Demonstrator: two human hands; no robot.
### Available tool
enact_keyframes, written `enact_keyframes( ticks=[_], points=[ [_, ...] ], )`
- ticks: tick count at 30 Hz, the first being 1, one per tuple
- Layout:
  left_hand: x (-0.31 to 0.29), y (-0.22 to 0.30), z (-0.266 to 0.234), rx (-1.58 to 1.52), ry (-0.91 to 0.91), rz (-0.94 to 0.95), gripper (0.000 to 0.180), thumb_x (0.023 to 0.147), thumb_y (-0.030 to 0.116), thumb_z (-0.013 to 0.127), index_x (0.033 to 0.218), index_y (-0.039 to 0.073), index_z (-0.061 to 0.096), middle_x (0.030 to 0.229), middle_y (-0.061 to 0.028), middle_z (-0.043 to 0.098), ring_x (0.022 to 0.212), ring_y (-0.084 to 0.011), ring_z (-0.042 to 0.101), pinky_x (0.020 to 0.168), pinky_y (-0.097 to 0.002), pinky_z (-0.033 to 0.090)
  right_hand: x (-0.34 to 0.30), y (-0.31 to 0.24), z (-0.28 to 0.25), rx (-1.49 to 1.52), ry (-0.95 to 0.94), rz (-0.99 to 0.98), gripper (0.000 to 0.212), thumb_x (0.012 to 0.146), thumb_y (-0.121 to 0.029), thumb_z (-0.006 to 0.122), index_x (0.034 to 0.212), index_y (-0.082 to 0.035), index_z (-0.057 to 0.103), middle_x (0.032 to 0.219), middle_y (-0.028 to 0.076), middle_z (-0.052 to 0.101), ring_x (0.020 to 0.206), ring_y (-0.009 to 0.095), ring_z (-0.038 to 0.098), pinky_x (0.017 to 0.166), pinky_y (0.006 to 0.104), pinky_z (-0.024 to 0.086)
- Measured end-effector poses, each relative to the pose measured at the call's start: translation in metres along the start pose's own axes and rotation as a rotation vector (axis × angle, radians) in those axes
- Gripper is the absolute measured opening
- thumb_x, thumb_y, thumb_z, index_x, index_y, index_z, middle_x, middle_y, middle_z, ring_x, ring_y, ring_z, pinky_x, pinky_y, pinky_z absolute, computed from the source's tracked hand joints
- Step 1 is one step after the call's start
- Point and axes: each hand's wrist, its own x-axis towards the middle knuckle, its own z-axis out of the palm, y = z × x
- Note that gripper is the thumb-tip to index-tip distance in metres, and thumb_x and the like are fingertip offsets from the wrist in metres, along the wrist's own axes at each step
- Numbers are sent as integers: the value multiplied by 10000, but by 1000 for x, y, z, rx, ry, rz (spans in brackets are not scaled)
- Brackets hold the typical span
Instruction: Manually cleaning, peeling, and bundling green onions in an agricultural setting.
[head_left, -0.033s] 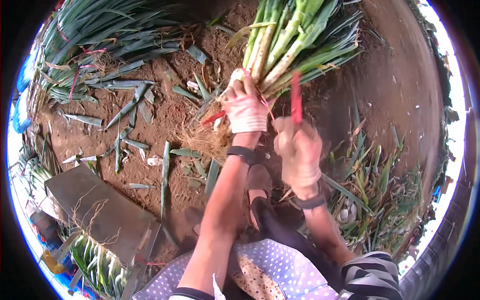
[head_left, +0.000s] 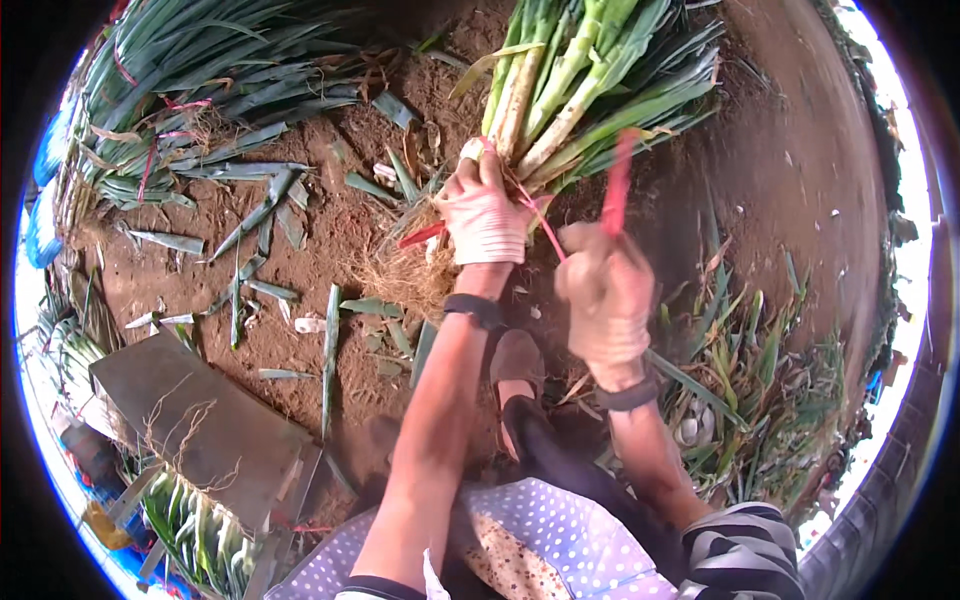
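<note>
My left hand (head_left: 485, 218), in a light glove with a ribbed cuff, is closed around a bunch of long green onions (head_left: 530, 100) near their root end. The leaves fan away to the top; pale shaggy roots (head_left: 405, 285) show below and left of the hand. A red tie strip (head_left: 422, 235) sticks out on the left of my grip. From the bunch a thin red strand (head_left: 548, 232) runs taut to my right hand (head_left: 605, 295), gloved and closed on the tie. A wider red length (head_left: 618, 190) stands up from this fist, blurred by motion.
Tied green onions (head_left: 230, 80) lie in a heap at the far left. A metal-topped stool or board (head_left: 200, 420) stands near left, loose roots on it. Leaf scraps (head_left: 265, 215) litter the soil (head_left: 310, 270); a pile of trimmings (head_left: 745, 390) lies at the right.
My right hand has moved a little right and toward me, drawing the red tie outward; its upright end leans further right. My left hand has shifted slightly left with the bunch.
</note>
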Motion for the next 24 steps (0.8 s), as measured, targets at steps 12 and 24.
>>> enact_keyframes(
  ticks=[12,24],
  points=[
    [-21,-25,-37,-368,-3,28,244,718,253,684,913,122,619,933,-67,616,902,-279,537,794,-414,414,26,17,-10,384,-69,-8,247,947,-244,468,1011,-44,597,540,-33,339,522,94,365,712,315,437],
    [12,-32,-22,-74,-241,71,277,669,336,726,849,128,697,844,-113,625,854,-297,567,731,-409,478,26,15,-11,337,-32,-15,221,936,-223,490,1010,-45,598,535,-33,377,521,104,401,775,357,453]
  ],
)
